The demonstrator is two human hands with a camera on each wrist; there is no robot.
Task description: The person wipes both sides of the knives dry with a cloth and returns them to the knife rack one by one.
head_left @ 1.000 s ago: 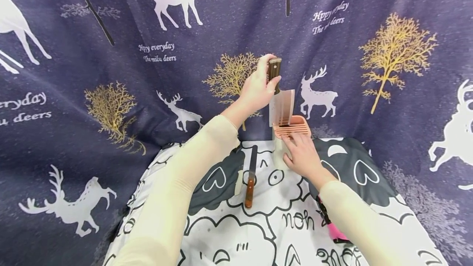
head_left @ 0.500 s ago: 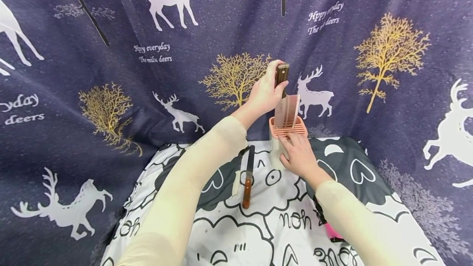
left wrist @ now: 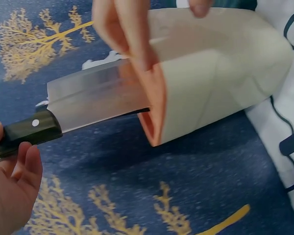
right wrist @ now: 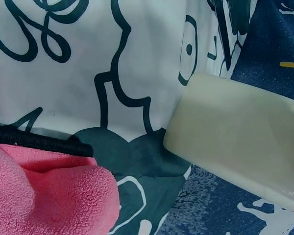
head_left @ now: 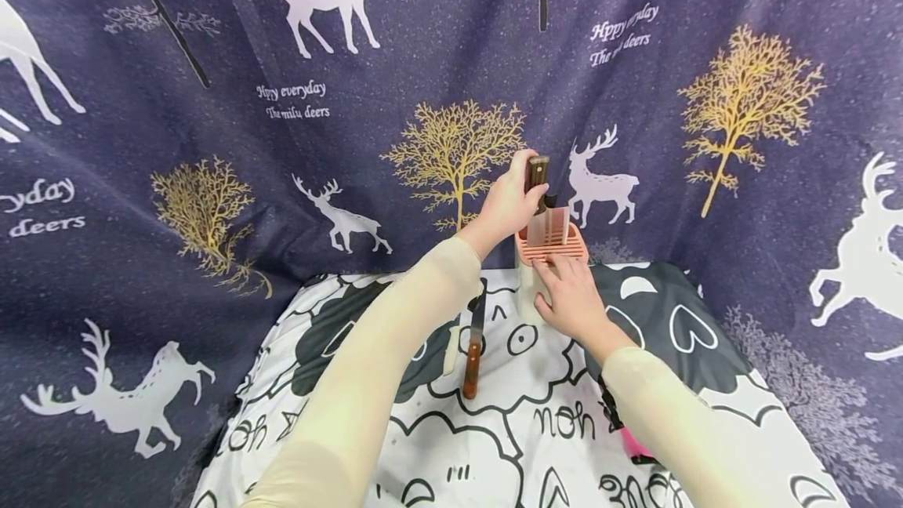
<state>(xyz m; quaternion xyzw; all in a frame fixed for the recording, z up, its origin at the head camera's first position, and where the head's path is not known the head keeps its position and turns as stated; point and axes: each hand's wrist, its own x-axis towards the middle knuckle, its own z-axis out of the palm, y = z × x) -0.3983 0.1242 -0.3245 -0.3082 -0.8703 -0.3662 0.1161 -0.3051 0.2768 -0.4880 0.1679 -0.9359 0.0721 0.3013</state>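
Observation:
My left hand (head_left: pixel 509 198) grips the dark wooden handle of a cleaver (left wrist: pixel 95 98). Its broad blade points down and is partly inside a slot of the knife block (head_left: pixel 527 292), a cream holder with a slotted orange top. In the left wrist view, fingers and thumb wrap the handle while the lower blade is hidden in the block. My right hand (head_left: pixel 573 300) rests on the block's near rim and front side, fingertips on the orange slats. The right wrist view shows the block's cream body (right wrist: pixel 235 137), with only a sliver of that hand at the edge.
A long knife with a brown wooden handle (head_left: pixel 472 371) lies on the patterned cloth left of the block, beside a small white-handled item (head_left: pixel 451 351). A pink fluffy cloth (right wrist: pixel 73 196) sits near the right forearm. A dark deer-print curtain (head_left: pixel 339 179) hangs right behind the block.
The left hand has moved right and then down, sliding the cleaver's blade deeper into the block. The right hand has stayed on the block.

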